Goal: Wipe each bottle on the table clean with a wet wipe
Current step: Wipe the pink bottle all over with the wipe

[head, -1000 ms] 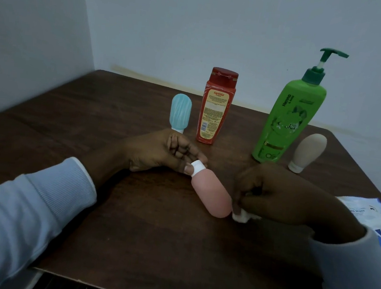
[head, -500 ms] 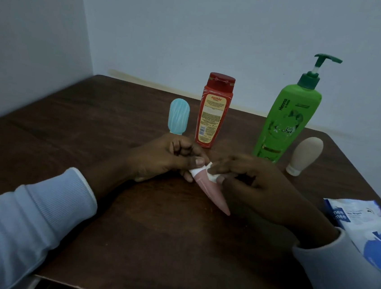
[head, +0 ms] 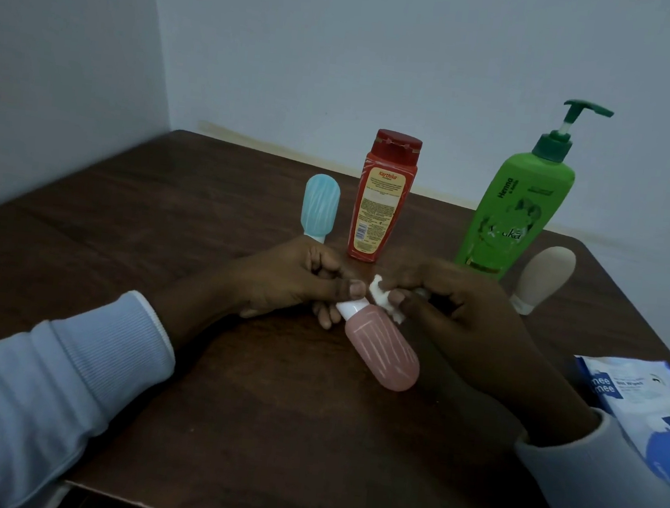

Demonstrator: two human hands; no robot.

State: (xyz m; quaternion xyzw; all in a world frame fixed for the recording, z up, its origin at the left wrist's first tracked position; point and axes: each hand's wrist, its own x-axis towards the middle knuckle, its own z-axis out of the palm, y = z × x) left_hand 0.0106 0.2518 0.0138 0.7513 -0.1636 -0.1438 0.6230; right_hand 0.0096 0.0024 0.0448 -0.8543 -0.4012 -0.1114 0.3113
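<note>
At the lower left of the frame your pale blue sleeve [head: 34, 383] is reaching in across the dark wooden table [head: 213, 216], and your left hand [head: 293, 280] is sitting just left of centre with its fingers curled in and the thumb pinching the white cap end of the pink bottle [head: 381, 351]. That bottle is lying tilted at the centre of the frame, cap toward the upper left against your left fingertips, rounded base pointing to the lower right; whether its base is touching the table, you cannot tell. Above your left hand, a small blue bottle [head: 321, 207] is standing cap-down, and just right of it a red bottle [head: 382, 199] is standing upright with its lid closed. Right of centre, your right hand [head: 459, 312] is pinching a crumpled white wet wipe [head: 380, 298] between thumb and forefinger, pressing it against the pink bottle's neck, right beside your left thumb. Behind that hand a tall green pump bottle [head: 515, 215] is standing, and to its right a beige bottle [head: 545, 278] is standing cap-down, leaning slightly. At the right edge a blue and white wipes pack [head: 647, 411] is lying flat; what is inside any of these containers is not showing.
</note>
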